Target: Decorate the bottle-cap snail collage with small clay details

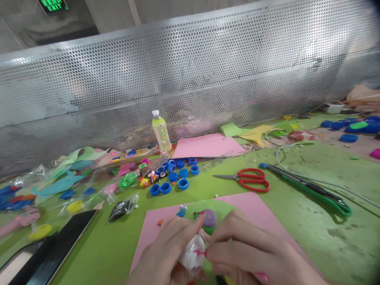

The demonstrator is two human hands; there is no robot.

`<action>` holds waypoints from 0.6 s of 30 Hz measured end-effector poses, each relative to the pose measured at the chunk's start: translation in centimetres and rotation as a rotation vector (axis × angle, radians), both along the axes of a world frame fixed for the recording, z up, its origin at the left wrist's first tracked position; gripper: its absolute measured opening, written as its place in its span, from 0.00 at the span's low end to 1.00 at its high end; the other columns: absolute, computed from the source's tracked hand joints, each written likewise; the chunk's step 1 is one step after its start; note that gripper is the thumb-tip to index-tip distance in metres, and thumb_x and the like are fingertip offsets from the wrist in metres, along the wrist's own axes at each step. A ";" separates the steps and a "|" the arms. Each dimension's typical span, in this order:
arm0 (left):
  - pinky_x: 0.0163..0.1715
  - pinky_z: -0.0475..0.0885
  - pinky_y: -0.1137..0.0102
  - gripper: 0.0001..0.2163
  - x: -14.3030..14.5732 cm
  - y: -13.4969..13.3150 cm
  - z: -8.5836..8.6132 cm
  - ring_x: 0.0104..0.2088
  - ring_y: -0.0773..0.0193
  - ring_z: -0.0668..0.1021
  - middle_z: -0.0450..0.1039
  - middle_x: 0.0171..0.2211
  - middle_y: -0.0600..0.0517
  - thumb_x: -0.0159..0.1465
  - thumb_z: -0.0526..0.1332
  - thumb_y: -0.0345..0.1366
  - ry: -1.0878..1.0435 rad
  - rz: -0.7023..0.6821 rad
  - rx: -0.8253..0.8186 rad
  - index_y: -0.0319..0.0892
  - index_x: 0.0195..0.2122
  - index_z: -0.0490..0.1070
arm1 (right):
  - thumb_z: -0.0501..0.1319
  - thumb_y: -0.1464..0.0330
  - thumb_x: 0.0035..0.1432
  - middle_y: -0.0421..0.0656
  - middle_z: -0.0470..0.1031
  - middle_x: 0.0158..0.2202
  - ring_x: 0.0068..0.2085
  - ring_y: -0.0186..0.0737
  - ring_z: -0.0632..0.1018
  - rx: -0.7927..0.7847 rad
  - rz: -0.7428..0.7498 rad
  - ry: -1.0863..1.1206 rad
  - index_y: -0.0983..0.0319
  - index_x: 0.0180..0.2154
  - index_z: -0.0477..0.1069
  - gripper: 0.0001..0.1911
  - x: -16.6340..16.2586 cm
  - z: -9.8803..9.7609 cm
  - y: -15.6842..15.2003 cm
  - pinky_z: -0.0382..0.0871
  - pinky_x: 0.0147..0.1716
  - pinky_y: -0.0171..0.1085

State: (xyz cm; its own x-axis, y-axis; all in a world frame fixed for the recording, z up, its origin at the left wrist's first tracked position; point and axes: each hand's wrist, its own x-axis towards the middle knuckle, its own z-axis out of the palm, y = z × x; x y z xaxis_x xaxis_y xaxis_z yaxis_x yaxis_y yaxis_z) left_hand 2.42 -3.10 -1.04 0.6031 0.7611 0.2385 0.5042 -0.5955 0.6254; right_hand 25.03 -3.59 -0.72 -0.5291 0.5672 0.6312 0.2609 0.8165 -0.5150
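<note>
Both hands pinch a small white wrapped lump over the pink sheet: left hand, right hand. Purple cap already on green disc; blue caps unused, scissors idle.

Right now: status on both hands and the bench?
Left hand and right hand both pinching white bag over pink sheet. Purple cap just beyond fingers. Red scissors farther back, apart.
</note>
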 end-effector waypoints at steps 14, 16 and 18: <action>0.50 0.71 0.71 0.29 0.4 -0.5 0.8 0.46 0.61 0.76 0.73 0.49 0.57 0.69 0.56 0.38 -0.010 -0.021 0.094 0.69 0.65 0.44 | 0.59 0.77 0.63 0.41 0.73 0.29 0.30 0.38 0.68 0.183 -0.098 0.074 0.61 0.36 0.76 0.08 0.3 0.8 -0.4 0.66 0.30 0.36; 0.51 0.71 0.71 0.29 0.4 -0.8 1.1 0.46 0.62 0.76 0.73 0.50 0.58 0.69 0.57 0.37 -0.007 -0.009 0.116 0.70 0.65 0.44 | 0.58 0.74 0.65 0.41 0.72 0.28 0.30 0.38 0.68 0.168 -0.086 0.082 0.61 0.37 0.75 0.07 0.5 0.9 -0.5 0.67 0.30 0.36; 0.52 0.71 0.69 0.28 0.5 -1.0 1.0 0.48 0.61 0.76 0.71 0.52 0.57 0.70 0.55 0.38 -0.007 0.004 0.123 0.69 0.65 0.44 | 0.58 0.72 0.66 0.41 0.70 0.27 0.29 0.38 0.68 0.173 -0.084 0.119 0.60 0.37 0.74 0.06 0.7 0.7 -0.7 0.67 0.29 0.36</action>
